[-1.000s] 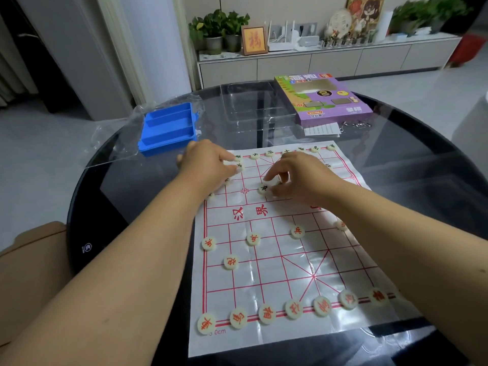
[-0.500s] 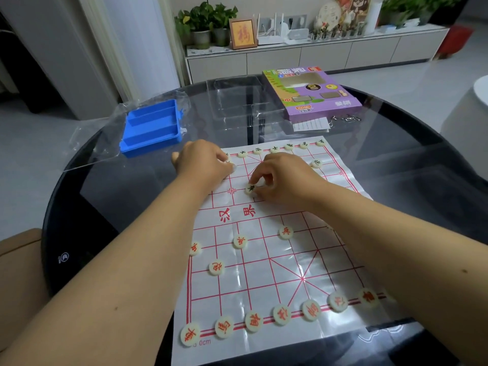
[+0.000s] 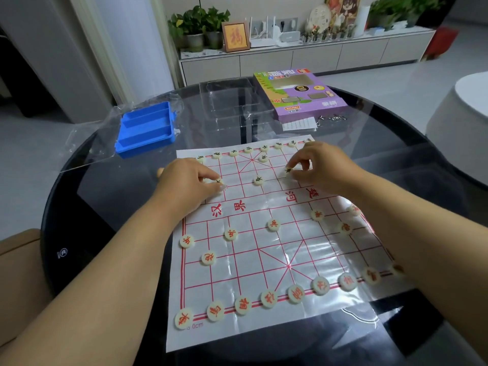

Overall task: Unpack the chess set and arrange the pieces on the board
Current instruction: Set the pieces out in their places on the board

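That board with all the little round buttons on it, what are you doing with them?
A person is setting up a Chinese chess game on a paper board laid on a glass table. The red-lettered pieces are lined up on the near side. The left hand and the right hand each pinch a black-lettered piece on the far half. The blue tray and purple box sit beyond the board.

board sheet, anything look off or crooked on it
The white plastic board sheet lies turned askew on the round dark glass table, creased, its near right corner lifting. One black-lettered round piece sits alone just inside the far row.
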